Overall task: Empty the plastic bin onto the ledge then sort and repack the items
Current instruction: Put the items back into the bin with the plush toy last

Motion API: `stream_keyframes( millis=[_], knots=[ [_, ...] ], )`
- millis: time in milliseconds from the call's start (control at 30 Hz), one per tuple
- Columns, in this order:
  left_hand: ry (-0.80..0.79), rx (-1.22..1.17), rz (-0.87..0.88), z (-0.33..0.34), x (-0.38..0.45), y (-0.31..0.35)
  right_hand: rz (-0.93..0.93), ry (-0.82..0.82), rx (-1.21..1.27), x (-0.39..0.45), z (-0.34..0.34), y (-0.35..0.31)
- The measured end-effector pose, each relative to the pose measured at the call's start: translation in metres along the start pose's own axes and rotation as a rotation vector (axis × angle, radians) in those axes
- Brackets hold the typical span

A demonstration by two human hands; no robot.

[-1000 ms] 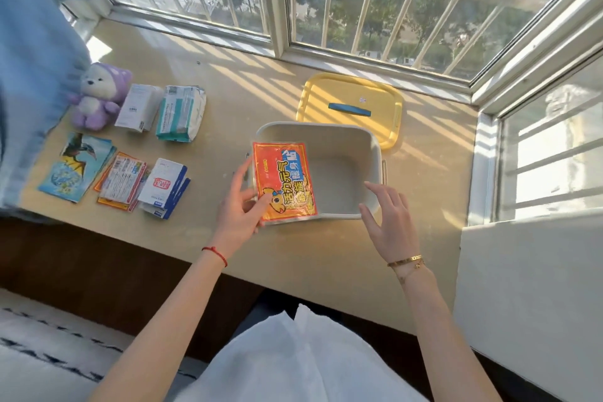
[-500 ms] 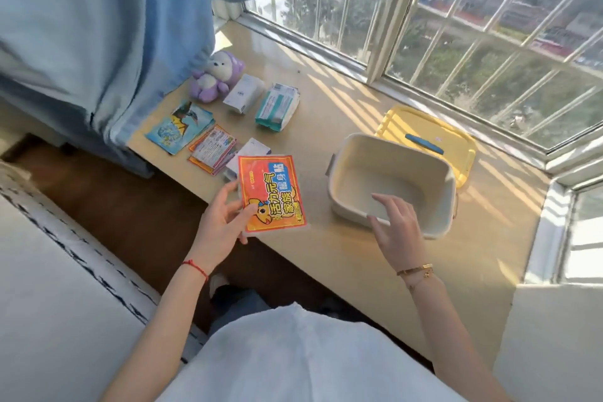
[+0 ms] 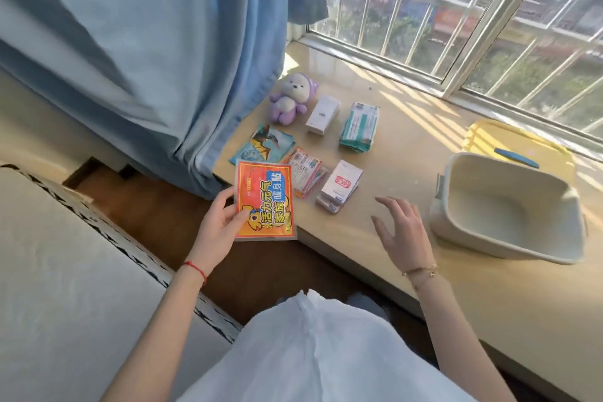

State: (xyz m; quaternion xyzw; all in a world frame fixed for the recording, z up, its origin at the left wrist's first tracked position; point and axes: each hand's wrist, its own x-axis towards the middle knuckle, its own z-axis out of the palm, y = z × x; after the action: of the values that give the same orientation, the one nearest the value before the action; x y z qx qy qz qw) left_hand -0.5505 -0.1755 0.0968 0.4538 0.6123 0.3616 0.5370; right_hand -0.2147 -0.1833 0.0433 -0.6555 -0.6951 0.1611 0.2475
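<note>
My left hand [image 3: 219,226] pinches the orange packet [image 3: 265,201] by its left edge, just off the ledge [image 3: 404,153] beside the sorted piles. I judge it light, floppy and slick, so an edge grip suits. My right hand [image 3: 400,232] hovers, fingers spread, near the empty bin [image 3: 509,206].
</note>
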Motion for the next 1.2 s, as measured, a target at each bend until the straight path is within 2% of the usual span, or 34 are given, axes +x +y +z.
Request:
stream_keyframes(
  millis=[267,700,933,1200],
  knots=[
    [-0.141,0.094,-0.077,-0.039,0.093,-0.014,0.093,-0.012,-0.044,0.032,0.037,-0.038],
    [-0.274,0.282,-0.222,0.013,0.274,-0.046,0.329,0.036,-0.064,0.128,0.078,-0.003],
    [-0.403,0.461,-0.252,0.043,0.333,-0.08,0.429,0.051,-0.059,0.159,0.104,0.015],
    [-0.427,0.507,-0.293,0.06,0.377,-0.134,0.528,0.061,-0.062,0.177,0.148,0.04]
  ],
)
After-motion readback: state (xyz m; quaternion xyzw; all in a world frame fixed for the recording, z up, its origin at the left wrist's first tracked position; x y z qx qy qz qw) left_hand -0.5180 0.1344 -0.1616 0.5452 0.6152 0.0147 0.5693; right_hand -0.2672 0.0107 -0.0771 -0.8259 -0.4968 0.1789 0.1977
